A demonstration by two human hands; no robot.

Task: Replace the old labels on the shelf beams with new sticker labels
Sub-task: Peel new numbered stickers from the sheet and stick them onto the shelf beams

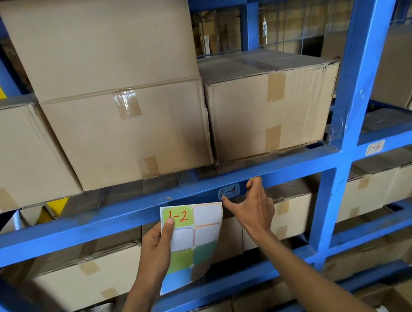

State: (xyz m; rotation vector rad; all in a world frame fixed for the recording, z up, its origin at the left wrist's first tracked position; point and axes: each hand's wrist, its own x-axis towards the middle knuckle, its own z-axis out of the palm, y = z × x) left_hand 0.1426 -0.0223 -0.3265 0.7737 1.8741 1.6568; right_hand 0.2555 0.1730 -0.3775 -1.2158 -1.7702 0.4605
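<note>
Right hand [254, 208] is at the 1-4 label [228, 191] on the shelf beam [103, 219], thumb and fingers bracketing it, looks like picking at an edge. Left hand [158, 244] pinches the sticker sheet [193, 237]. Old label could tear and leave residue. Cardboard boxes [132, 133] sit just above, not really blocking.

1 head-worn wide-angle view, facing forward, close to the blue shelf beam [128, 212].

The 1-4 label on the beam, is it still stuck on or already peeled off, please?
Stuck on: the 1-4 label lies on the blue beam, the right hand's fingertips at its edges.
</note>
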